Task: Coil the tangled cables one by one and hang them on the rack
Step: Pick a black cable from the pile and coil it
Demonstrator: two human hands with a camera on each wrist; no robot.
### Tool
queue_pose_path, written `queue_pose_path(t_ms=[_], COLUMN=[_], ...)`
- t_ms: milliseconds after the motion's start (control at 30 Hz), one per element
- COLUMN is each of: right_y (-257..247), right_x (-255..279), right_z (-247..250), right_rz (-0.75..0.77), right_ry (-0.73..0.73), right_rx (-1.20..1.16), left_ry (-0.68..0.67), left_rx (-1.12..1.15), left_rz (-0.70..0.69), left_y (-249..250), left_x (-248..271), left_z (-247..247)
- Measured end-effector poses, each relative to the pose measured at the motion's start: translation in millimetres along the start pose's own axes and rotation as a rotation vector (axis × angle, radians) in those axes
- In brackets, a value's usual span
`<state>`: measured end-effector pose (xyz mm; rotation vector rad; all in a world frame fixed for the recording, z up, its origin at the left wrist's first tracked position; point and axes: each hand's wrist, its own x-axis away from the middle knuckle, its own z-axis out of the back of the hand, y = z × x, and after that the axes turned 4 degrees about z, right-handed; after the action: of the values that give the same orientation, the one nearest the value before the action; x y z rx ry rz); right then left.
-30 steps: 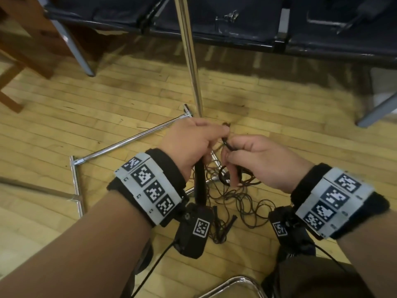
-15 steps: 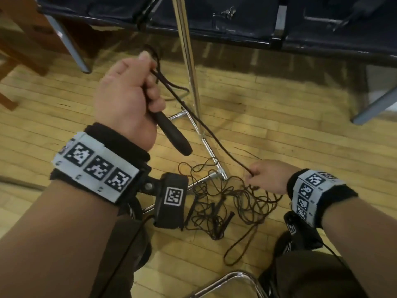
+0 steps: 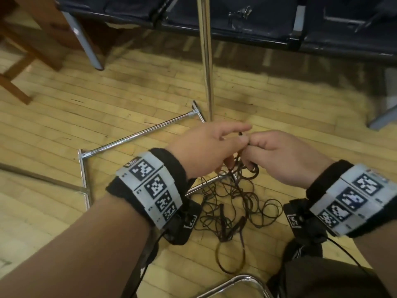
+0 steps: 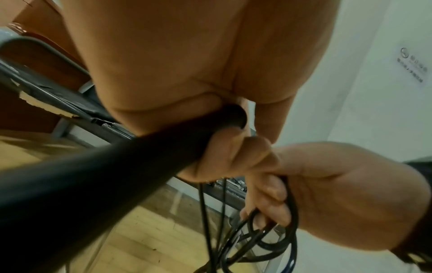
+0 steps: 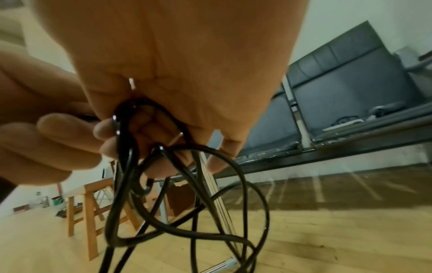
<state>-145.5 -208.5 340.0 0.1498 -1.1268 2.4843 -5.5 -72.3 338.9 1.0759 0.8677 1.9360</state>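
Both hands meet over the floor, just near of the rack's pole. The left hand has its lower fingers curled round a thick black handle, index stretched out toward the right. The right hand is closed round a few small loops of thin black cable, thumb and fingers pinching where the loops gather. The rest of the cable spills down into the tangle lying on the floor between the wrists, draped over the rack's chrome base. That cord looks light and floppy with a slick jacket, so loops probably slide and spring open unless they're pinched right at the crossing point; best bet is keeping hold there and feeding slack in a bit at a time, since the pile looks knotty and could snag or drag other strands up. The handle end is stiff and the obvious anchor. The floor is pale wood strips, with dark padded seats along the far side, a wooden stool far left, and a chrome chair frame at the near edge.
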Motion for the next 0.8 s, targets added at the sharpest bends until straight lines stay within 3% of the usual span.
queue_pose_path(t_ms=[67,233,400,500,700,800], right_y=[-2.2,18.7,43.1,59.4,96.8,93.8], right_x=[4.2,2.7,-4.6,-9.1,-1.9,-1.4], right_z=[0.5,6.4,-1.4,-5.1,-12.9,-11.6], right_rz=[0.027,0.068,-0.024,-0.117,-0.378,-0.414], right_ry=[-0.009,0.034,0.024,-0.003,-0.305,-0.236], right_rx=[-0.014,0.004,0.099,0.152,0.399,0.448], left_ry=[0.004,0.237,0.387,0.506,0.837,0.826], left_rx=[-0.05,-0.237,-0.339,-0.265,0.325,0.184], left_rz=[-0.018,-0.061,-0.107,-0.133,-0.047,0.024], left_y=[2.5,4.5,8.1,9.9,4.2,-7.0], left_x=[-1.9,-11.5,-14.4,-14.0,-11.5,-8.0], left_z=[-0.6,5.6,1.4,6.7,52.4,56.7])
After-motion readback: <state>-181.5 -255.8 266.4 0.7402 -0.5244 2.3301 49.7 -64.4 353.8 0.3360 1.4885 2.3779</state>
